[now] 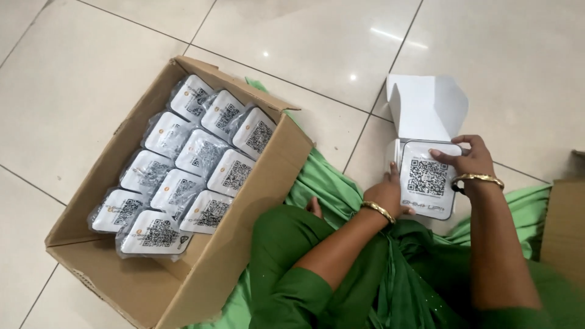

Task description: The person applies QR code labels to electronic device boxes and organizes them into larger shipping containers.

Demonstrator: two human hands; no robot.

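A white square device [428, 180] with a black square code on its face sits in a small white carton [426, 106] whose lid stands open. My left hand [385, 192] grips the device's left edge. My right hand [468, 159] rests its fingers on the device's top right corner. Both wrists wear gold bangles. The carton sits on the tiled floor in front of my green-clad lap.
To the left stands an open brown cardboard box [152, 286] filled with several identical white devices in clear plastic wrap [201, 152]. Another cardboard box edge [567, 225] shows at the far right. Green fabric [329, 183] spreads over the pale floor tiles.
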